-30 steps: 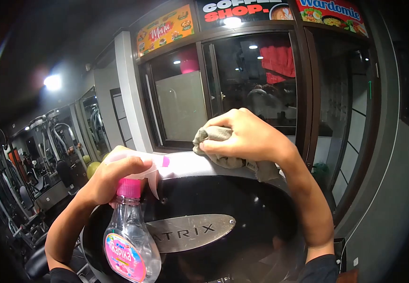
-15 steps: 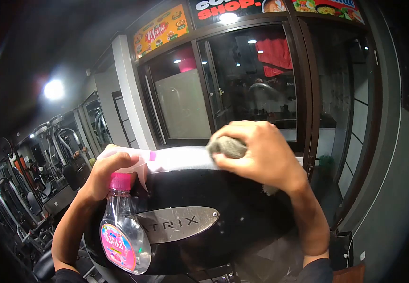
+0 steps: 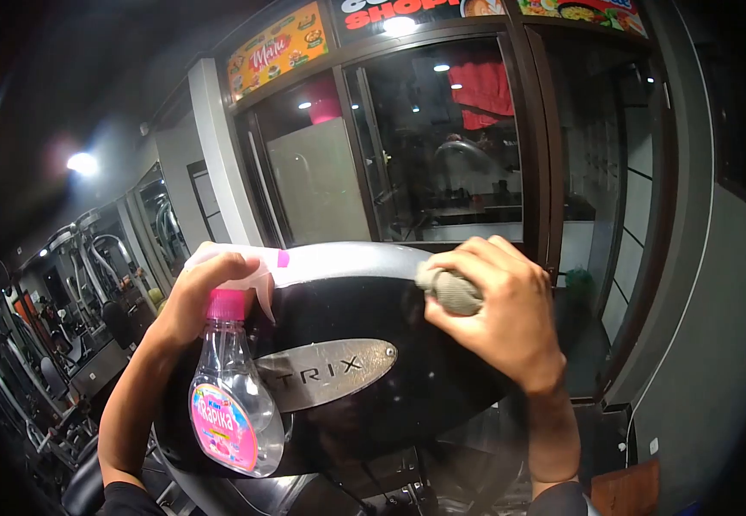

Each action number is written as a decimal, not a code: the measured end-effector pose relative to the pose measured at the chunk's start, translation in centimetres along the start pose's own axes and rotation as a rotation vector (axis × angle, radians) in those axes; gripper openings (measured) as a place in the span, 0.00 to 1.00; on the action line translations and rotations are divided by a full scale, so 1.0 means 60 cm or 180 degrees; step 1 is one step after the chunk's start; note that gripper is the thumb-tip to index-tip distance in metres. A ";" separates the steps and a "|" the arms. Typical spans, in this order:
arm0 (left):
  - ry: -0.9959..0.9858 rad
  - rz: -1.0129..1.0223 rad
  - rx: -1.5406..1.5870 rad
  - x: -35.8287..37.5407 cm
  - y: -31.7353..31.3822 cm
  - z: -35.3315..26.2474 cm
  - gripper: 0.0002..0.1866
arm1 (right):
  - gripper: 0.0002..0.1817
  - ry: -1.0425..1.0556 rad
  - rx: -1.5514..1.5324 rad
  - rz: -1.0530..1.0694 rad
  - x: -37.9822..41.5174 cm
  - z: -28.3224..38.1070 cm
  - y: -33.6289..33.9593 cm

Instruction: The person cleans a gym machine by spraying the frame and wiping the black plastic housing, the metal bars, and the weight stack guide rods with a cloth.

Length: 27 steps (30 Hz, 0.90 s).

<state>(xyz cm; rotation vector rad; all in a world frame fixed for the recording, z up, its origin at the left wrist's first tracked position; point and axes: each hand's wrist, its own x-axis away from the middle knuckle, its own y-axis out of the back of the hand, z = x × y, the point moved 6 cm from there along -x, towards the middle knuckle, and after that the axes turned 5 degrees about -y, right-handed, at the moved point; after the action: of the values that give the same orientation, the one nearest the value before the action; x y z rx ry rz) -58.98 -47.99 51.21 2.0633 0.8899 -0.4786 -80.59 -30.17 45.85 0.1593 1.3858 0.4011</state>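
My left hand [image 3: 197, 297] grips the neck and white trigger head of a clear spray bottle [image 3: 234, 397] with a pink collar and a pink label. The bottle hangs in front of the black glossy housing of a gym machine [image 3: 364, 318], which carries a silver oval nameplate [image 3: 328, 372]. My right hand [image 3: 498, 305] is closed on a bunched grey cloth [image 3: 449, 288] and presses it against the upper right side of the housing, just under its silver top edge.
A dark glass window and door frame [image 3: 442, 146] with food and coffee shop signs above stand behind the machine. Several other gym machines [image 3: 55, 292] fill the left side. A grey wall [image 3: 708, 344] runs along the right.
My right hand slid the cloth from the housing's top edge rightward and down onto its upper right face. The left hand kept the bottle in place; the view shifted slightly.
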 end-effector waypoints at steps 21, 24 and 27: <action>0.0375 -0.0374 -0.0025 0.104 0.005 -0.051 0.26 | 0.16 0.0006 -0.0078 0.0209 0.077 0.104 -0.005; 0.0563 -0.0761 0.0183 0.135 -0.020 -0.071 0.24 | 0.16 -0.0071 -0.0072 0.0074 0.095 0.070 0.011; 0.0670 -0.0550 0.0201 0.150 -0.040 -0.078 0.25 | 0.12 -0.0576 -0.0046 -0.0208 0.113 0.010 0.029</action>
<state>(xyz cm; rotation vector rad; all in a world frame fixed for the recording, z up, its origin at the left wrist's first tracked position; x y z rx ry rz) -54.51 -39.42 47.28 2.1319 1.1985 -0.3893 -79.42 -26.02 40.30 0.1347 1.2065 0.3340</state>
